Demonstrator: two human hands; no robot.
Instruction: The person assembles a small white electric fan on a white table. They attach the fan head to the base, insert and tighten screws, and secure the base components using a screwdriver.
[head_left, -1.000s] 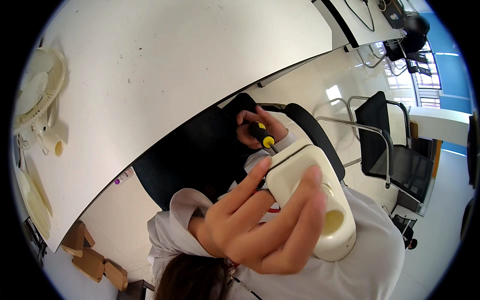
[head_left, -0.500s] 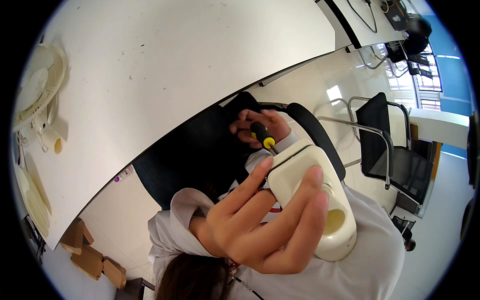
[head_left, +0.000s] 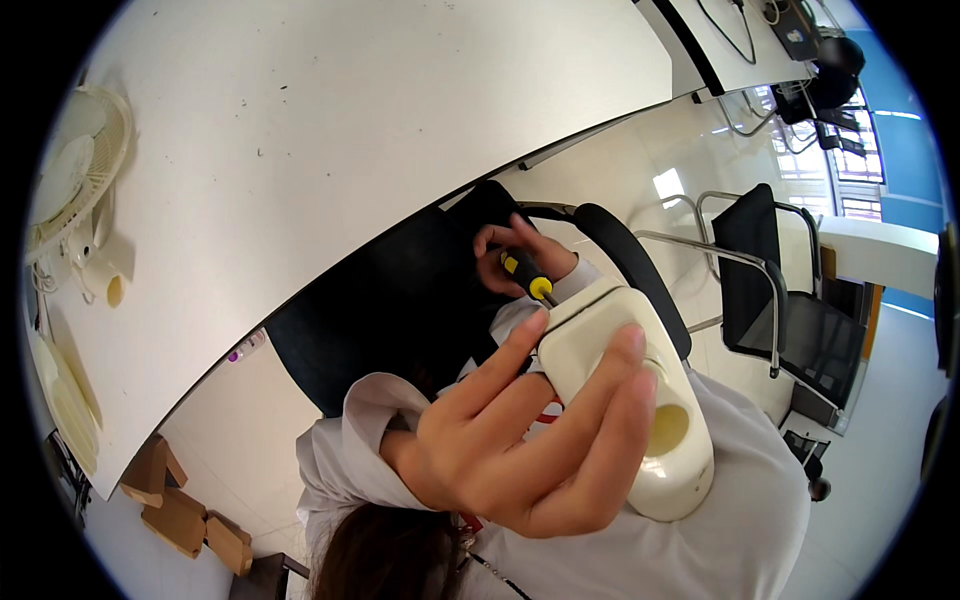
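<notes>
My left hand [head_left: 530, 450] grips a cream plastic housing [head_left: 675, 485], fingers spread over its top face. A round socket opens near the housing's rounded end, and a dark seam runs along its squarer end. Beyond it, my right hand [head_left: 548, 252] has its fingers curled at the handle of a black and yellow screwdriver [head_left: 523, 268]. The metal shaft meets the seamed end of the housing, and its tip is out of sight. Both hands are off the table, in front of my pale grey clothing.
The white table [head_left: 380, 120] carries small dark specks. On its left stand a cream fan [head_left: 100, 150] and a long cream plastic piece [head_left: 68, 400]. Black mesh chairs [head_left: 750, 260] stand right. Open cardboard boxes [head_left: 178, 522] lie on the floor lower left.
My right hand's fingers, looser and more spread before, have closed in around the screwdriver handle. The housing and my left hand have barely shifted.
</notes>
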